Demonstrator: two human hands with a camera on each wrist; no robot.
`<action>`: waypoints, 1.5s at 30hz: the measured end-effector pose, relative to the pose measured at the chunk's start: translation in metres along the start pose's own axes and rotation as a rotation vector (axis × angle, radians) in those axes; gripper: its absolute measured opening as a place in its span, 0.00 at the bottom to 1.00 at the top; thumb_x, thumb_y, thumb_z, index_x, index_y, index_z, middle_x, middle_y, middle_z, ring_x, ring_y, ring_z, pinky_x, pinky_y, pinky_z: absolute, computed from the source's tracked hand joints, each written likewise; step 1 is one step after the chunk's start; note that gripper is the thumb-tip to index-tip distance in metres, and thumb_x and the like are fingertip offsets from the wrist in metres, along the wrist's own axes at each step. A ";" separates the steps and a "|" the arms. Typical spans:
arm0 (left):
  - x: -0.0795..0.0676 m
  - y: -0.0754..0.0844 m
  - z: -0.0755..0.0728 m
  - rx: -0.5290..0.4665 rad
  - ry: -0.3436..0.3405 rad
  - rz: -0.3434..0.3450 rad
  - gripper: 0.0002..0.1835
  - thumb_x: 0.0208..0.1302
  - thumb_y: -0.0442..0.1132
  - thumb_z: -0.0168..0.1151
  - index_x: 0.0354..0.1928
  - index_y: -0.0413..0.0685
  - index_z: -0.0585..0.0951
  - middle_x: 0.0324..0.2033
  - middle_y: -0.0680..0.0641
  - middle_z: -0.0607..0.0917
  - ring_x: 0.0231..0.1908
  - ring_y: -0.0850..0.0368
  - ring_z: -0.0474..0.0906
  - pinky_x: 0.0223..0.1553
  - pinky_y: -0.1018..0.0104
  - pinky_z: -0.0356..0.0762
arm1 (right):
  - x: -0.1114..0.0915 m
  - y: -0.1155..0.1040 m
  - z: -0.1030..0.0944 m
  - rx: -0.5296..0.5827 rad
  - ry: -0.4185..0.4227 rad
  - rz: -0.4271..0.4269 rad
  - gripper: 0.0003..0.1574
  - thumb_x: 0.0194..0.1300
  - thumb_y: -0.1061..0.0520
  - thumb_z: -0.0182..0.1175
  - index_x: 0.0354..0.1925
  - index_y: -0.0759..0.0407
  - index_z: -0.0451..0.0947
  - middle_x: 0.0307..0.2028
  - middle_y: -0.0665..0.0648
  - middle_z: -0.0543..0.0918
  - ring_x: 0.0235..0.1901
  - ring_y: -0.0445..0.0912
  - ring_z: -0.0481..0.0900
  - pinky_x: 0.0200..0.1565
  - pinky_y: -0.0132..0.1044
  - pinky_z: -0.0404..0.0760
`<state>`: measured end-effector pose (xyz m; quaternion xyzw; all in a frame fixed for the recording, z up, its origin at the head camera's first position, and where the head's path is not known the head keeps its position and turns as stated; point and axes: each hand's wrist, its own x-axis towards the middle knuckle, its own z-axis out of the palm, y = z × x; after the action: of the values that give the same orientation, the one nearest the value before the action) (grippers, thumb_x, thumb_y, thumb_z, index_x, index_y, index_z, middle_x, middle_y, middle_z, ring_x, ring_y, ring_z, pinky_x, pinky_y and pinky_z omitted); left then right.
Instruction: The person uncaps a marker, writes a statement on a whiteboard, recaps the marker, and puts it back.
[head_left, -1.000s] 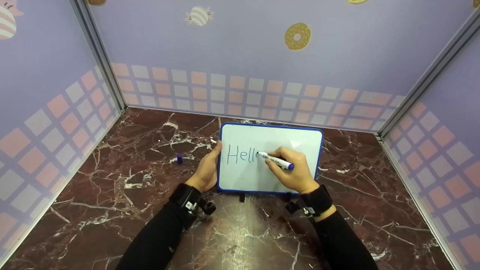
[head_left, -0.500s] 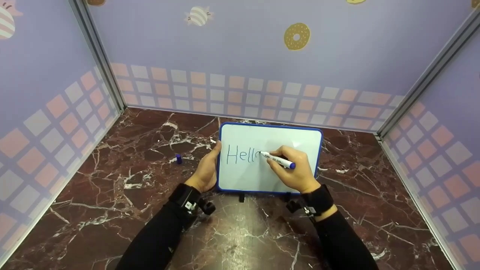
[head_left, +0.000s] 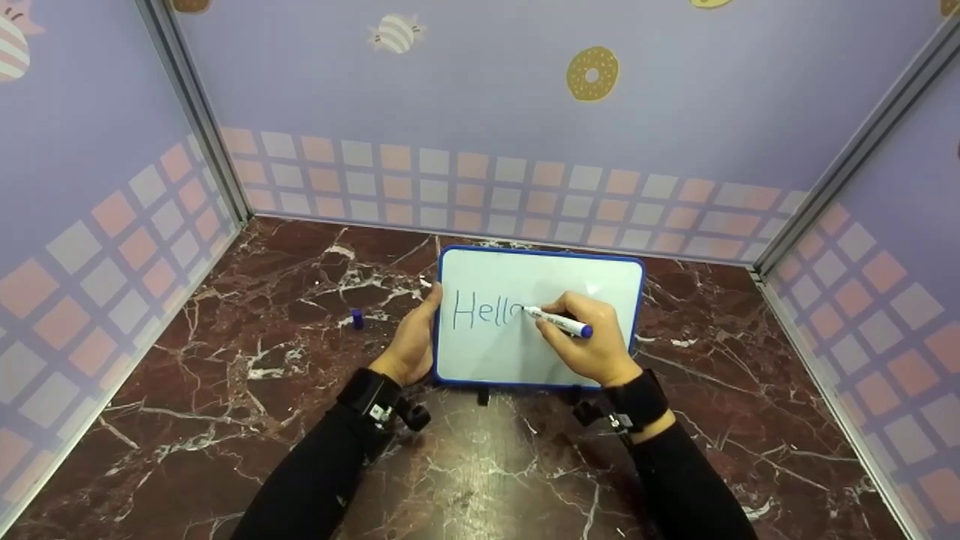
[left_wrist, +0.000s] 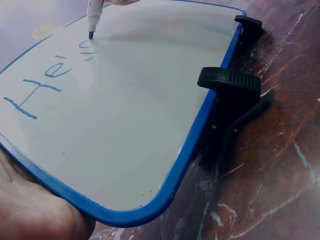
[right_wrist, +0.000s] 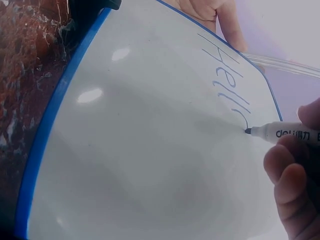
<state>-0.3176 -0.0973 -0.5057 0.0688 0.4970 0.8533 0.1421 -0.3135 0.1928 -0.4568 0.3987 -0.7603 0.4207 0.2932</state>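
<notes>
Right hand (head_left: 592, 337) pinches marker (head_left: 562, 322), writing on whiteboard (head_left: 495, 360); left hand (head_left: 409, 341) steadies it.
Head: whiteboard just off centre, toward 4 o'clock; left hand against its 9 o'clock edge, fingers hidden behind, can't tell how curled; loose blue-violet cap (head_left: 358, 319) on the counter (head_left: 480, 472), farther out at 9. Lettering (head_left: 486, 310) reads "Hell" plus an unclosed round letter; probably best closed in one light, even stroke, sized to its neighbours. Left wrist: marker tip at 11 o'clock; black clips (left_wrist: 230, 82) on the edge between 1 and 2; firm palm support should stop wobble. Right wrist: marker enters from 3 o'clock, barrel reads "deli得力", rest cut off; lettering at 1 to 2, fingertips should stay clear of ink.
</notes>
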 end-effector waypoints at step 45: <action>-0.001 -0.001 -0.003 0.046 -0.024 0.016 0.39 0.86 0.70 0.46 0.85 0.56 0.69 0.70 0.43 0.83 0.63 0.45 0.82 0.63 0.50 0.78 | -0.002 -0.002 0.006 0.024 -0.076 -0.025 0.07 0.64 0.69 0.76 0.37 0.61 0.87 0.36 0.55 0.93 0.23 0.42 0.81 0.26 0.31 0.78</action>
<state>-0.3173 -0.0995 -0.5081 0.0864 0.5139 0.8420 0.1397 -0.3118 0.1877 -0.4601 0.4274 -0.7607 0.4106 0.2647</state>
